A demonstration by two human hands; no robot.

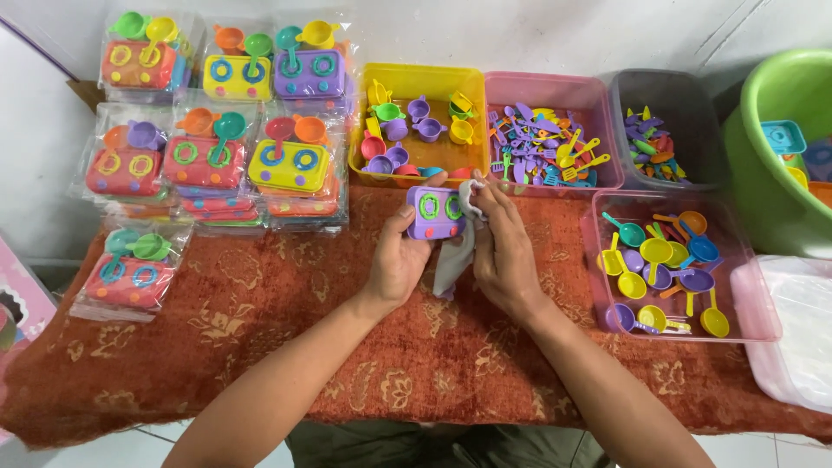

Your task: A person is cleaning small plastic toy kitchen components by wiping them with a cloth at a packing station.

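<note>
Two hands: both raised over the middle of the table, close together, fingertips almost meeting.
Left hand (397, 264): clasped around a purple toy stove (436, 212), thumb on its left edge, fingers behind it.
Purple toy stove: held above the tablecloth, top face toward the camera, two green burner rings on it; just in front of the yellow bin.
Right hand (501, 251): pinching a crumpled clear plastic bag (457, 251) against the stove's right edge; bag hangs down between the two hands.
Tablecloth (286, 347): rust-red with pale gold floral motifs, covering the table.
Yellow bin (420, 80): just beyond the hands; loose toy pots and cups in purple, yellow, green and red.
Pink bin (555, 87): right of the yellow bin; small toy utensils, mostly purple and yellow.
Grey bin (685, 95): further right; small mixed-colour pieces, too small to tell apart.
Clear pink tray (745, 321): right of the hands; toy frying pans and ladles in yellow, purple, teal, orange.
Packed toy stove sets (212, 139): stacked at left in clear wrapping, each a stove with pans on top; one pack lies apart near the left front edge.
Green basin (771, 95): far right, a few toy stoves inside.
White lidded container (802, 338): right edge, partly cut off.
</note>
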